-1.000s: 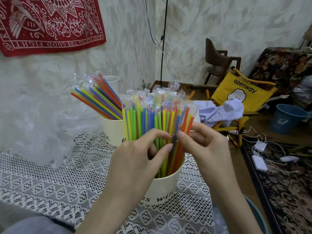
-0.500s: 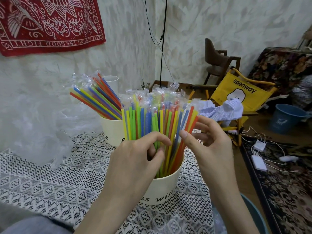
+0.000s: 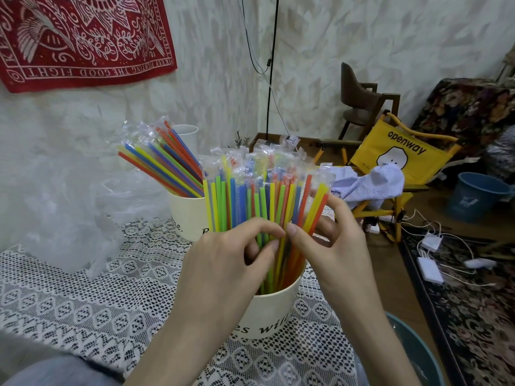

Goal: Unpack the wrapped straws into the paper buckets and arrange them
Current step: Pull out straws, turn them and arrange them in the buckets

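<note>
Wrapped straws [image 3: 259,201] stand near-upright in near paper bucket [image 3: 267,313], long axis vertical, fanning rightward. Left hand [image 3: 231,263] pinches green straws mid-bundle; right hand [image 3: 331,246] curls round orange-yellow outer ones, nearer leaning edge.

A white lace cloth [image 3: 83,296] covered the tabletop. Two cream paper buckets [image 3: 267,313] [image 3: 186,215] stood on it, with crumpled clear plastic [image 3: 64,218] at the left.
</note>
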